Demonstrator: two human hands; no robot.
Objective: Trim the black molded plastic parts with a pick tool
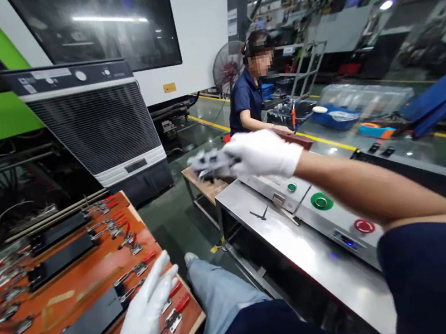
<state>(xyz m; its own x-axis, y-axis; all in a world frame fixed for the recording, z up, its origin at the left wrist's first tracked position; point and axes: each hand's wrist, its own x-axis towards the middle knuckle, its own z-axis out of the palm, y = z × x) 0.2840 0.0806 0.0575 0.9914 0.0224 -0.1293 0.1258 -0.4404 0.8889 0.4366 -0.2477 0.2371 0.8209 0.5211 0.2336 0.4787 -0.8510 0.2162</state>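
Observation:
My right hand [265, 152], in a white glove, is stretched out ahead and closed around a grey part with dark gaps [214, 163]; motion blur hides its exact kind. My left hand [147, 303], gloved in white too, holds nothing, with fingers extended over the near-right side of an orange board [107, 264]. Close by are red-handled toggle clamps [173, 319]. Beside the left hand, a long dark panel [87, 327] lies on the board between clamps. Two more dark panels, a middle one [64, 260] and a far one [59, 232], lie farther back.
Right of my legs stands a metal bench [267, 233] with a grey control box bearing a green button [320, 202] and a red emergency stop [363, 226]. A wooden table [193, 180] stands beyond. An air cooler [102, 129] is ahead left; a co-worker [248, 95] is ahead.

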